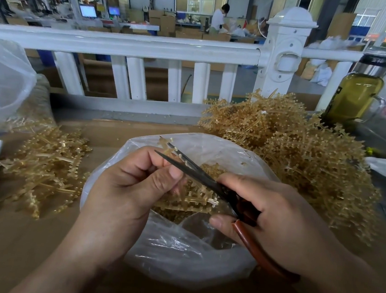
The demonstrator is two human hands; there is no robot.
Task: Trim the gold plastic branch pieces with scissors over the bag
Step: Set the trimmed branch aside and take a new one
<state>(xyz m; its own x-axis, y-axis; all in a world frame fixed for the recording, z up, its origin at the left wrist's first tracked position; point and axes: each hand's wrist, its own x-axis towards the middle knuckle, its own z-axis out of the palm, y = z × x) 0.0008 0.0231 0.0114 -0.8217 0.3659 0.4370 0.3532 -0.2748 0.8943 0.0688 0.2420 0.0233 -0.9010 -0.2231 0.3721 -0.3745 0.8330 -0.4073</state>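
Head view: the left hand (134,188) is raised palm-inward, fingers curled and thumb pressed forward, pinching a gold branch piece (164,143) whose tip sticks up past its fingertips. To its right, the right hand (275,212) grips the red-brown handles of the scissors (194,170), fingers wrapped round the loops, and the dark blades point up and left toward the left hand. The blades stand slightly parted with the piece between them. Far to the left of the left hand a clear side bag (4,78) holds gold pieces, seen blurred through the plastic. Directly beneath both hands sits the open clear bag (178,250), its mouth rolled wide, with a heap of gold offcuts (182,206) inside. Beyond the right hand, at the far right, a lidded bottle (355,95) holds yellow-green liquid. The pieces are thin, translucent amber-gold stems lined with short knobbed stubs. A flat left pile (45,168) lies on the cardboard (16,236) just left of the left hand. A far larger, tangled right pile (292,150) rises beyond and right of the right hand.
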